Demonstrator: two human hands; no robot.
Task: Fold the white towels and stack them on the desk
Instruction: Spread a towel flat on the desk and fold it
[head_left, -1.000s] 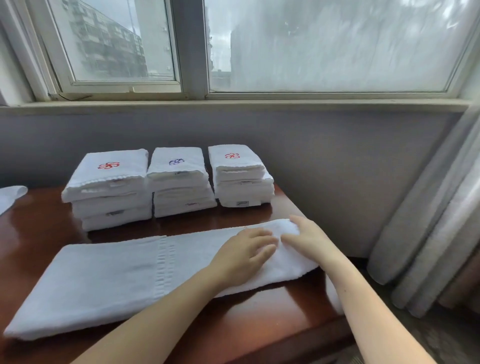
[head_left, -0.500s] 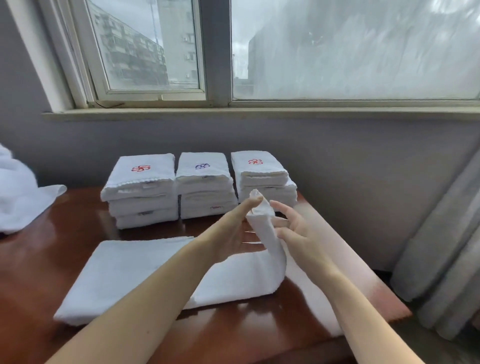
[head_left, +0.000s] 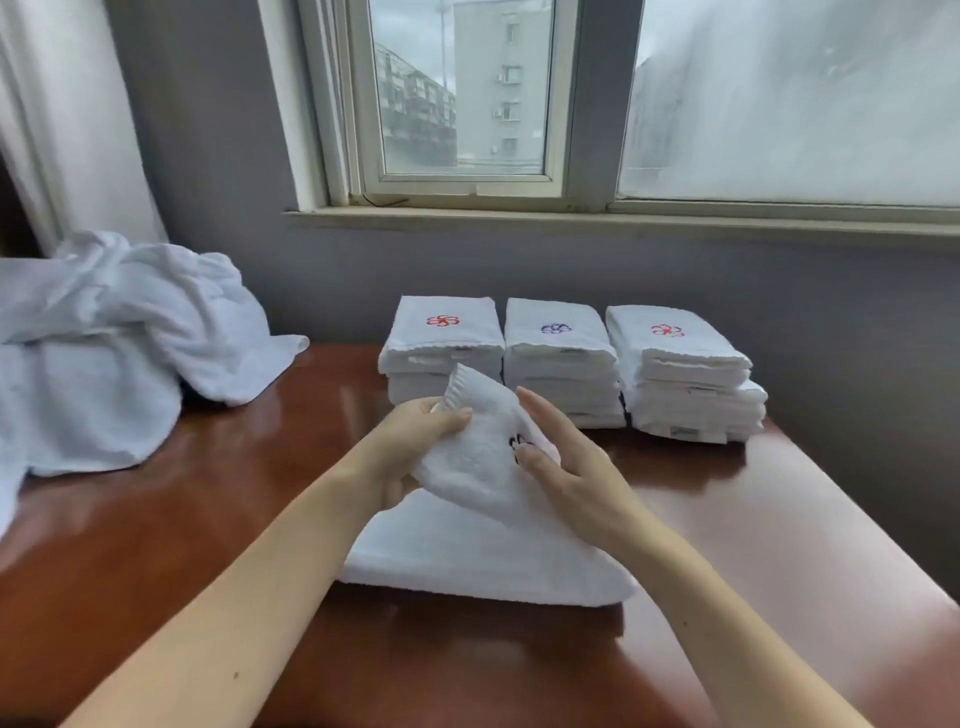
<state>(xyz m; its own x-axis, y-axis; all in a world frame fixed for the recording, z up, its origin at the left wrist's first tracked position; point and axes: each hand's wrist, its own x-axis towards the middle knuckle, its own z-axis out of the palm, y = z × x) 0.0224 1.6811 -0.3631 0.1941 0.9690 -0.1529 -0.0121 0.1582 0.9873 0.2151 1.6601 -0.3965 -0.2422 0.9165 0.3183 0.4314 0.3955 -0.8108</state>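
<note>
- Presently the left hand (head_left: 415, 447) pinches the raised end of the towel (head_left: 483, 561) just below its ribbed border (head_left: 457, 387), fingers and thumb curled onto the cloth. The right hand (head_left: 566, 467) lies against the same flap with straight fingers and grips nothing.
- The rest of the towel lies flat and doubled on the desk (head_left: 779, 519), in front of the person and apart from the stacks.
- The flap is held near one corner only, so I judge it may land skewed. That would leave edges that do not meet and a bundle wider than the stacked ones.
- The right hand partly covers a dark embroidered mark (head_left: 519, 443). A fold the wrong way could bury it, whereas the finished towels show theirs on top.
- The cloth looks thick and limp, so letting go before pressing it down could let the fold spring open.
- The right stack (head_left: 680, 358) sits uneven, its upper towels out of line with the lower ones. One more set down carelessly may tip it.
- No box, basket or tray shows; the desk does the holding.
- At the back of the desk the left stack (head_left: 441, 338), the middle stack (head_left: 558, 345) and the right stack stand side by side.
- On the desk's left end lies a loose heap (head_left: 104, 338) of unfolded white cloth, one edge spilling onto the wood.
</note>
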